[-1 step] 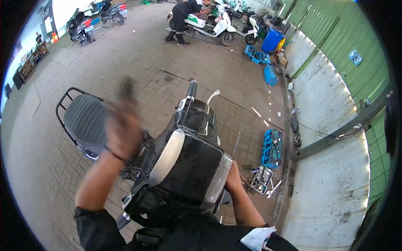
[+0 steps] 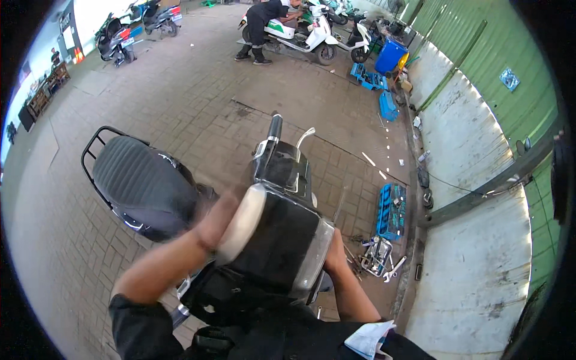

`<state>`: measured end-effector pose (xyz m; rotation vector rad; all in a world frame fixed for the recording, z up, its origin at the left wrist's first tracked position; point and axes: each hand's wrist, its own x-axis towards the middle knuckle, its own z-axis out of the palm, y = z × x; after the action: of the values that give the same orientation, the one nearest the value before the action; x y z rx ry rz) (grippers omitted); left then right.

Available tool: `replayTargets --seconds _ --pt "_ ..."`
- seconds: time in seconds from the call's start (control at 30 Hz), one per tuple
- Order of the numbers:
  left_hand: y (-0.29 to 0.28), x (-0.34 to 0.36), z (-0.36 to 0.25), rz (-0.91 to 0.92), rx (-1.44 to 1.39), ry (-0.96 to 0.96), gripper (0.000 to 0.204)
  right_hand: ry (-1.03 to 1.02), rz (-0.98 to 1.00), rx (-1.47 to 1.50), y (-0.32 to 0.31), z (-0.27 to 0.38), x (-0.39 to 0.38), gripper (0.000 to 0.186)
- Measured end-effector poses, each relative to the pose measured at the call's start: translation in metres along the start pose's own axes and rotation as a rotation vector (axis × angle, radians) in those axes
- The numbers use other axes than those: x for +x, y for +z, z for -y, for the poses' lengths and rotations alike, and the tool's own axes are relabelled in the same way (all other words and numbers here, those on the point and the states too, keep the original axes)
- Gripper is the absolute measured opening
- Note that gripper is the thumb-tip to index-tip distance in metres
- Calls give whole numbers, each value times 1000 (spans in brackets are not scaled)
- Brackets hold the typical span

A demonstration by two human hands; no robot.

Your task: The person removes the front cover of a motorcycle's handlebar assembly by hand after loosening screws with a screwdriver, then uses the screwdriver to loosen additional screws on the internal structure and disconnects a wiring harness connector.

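In front of me stands a scooter with a black head cover [image 2: 277, 243], a cream panel [image 2: 241, 231] along its near-left side and a clear lens strip [image 2: 313, 257] on its right. My left hand [image 2: 221, 217] is smeared by motion beside the cream panel; whether it touches the panel I cannot tell. At the lens side is my right hand [image 2: 335, 255], its fingers hidden behind the strip. A thin blurred rod [image 2: 340, 206] rises just above it. The handlebar grip [image 2: 275, 127] and a light-coloured lever [image 2: 306, 137] point away from me. Left of my arm is the ribbed grey seat [image 2: 141, 180].
On the paving to the right lie a blue toolbox [image 2: 391, 210], a metal part [image 2: 376, 255] and wrenches [image 2: 394, 269], beside a white-and-green wall [image 2: 480, 240]. Farther off, a person [image 2: 264, 27] bends over a white scooter [image 2: 315, 39]. More scooters [image 2: 117, 39] stand far left.
My left hand has come down and rightward from above the seat to beside the cream panel, uncovering more of the seat. My right hand stays at the lens strip.
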<state>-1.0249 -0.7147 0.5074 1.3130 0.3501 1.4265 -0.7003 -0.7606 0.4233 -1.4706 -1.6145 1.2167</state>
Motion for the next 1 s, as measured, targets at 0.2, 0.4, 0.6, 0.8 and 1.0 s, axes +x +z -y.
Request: replayTargets --seconds 0.2,0.4,0.6,0.8,1.0 --pt "106 18 13 149 482 14 62 40 -225 649 6 -63 -15 24" --pt "111 9 29 -62 449 -189 73 -34 -147 563 1 -53 -20 32" --pt "160 15 44 -71 944 -282 75 77 37 927 -7 -86 -10 36" --pt "207 -4 63 -144 1029 -519 76 136 163 1278 -22 -114 18 54" --pt "258 -45 45 -140 1071 -428 53 107 292 1339 -54 -99 -4 93"
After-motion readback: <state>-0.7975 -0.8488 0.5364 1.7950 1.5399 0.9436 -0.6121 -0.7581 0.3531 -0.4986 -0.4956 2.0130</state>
